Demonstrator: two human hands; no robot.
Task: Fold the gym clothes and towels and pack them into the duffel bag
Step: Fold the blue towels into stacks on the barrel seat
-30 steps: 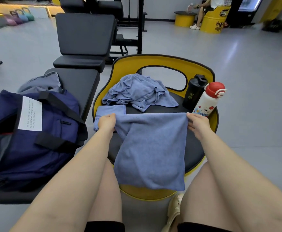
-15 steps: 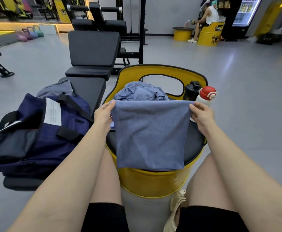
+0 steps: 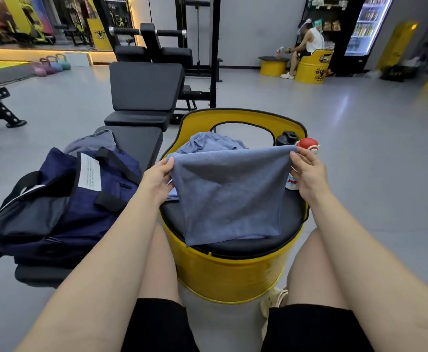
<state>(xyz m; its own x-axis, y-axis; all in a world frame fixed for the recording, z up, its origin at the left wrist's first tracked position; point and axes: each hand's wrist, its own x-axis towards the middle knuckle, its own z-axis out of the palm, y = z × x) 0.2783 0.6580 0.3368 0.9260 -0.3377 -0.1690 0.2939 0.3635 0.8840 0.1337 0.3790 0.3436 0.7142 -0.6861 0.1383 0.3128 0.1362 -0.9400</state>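
A blue-grey towel [image 3: 229, 196] hangs upright over the black seat of the yellow barrel stool [image 3: 233, 273]. My left hand [image 3: 157, 177] pinches its top left corner and my right hand [image 3: 308, 174] pinches its top right corner. Its lower edge lies on the seat. Behind it sits a crumpled blue garment [image 3: 207, 143]. A folded blue cloth [image 3: 172, 195] peeks out under my left hand. The navy duffel bag [image 3: 62, 207] lies open on the black bench at the left, with a grey garment [image 3: 90, 144] behind it.
A black shaker bottle [image 3: 286, 138] and a red-capped white bottle [image 3: 308, 144] stand at the stool's right rear, partly hidden by the towel. A weight bench [image 3: 144, 92] stands ahead. A person sits on a far yellow barrel [image 3: 309, 69]. Grey floor lies to the right.
Both hands have lifted the towel's top edge from the seat to upright, so it now hangs in front of the crumpled garment. The view has tilted up.
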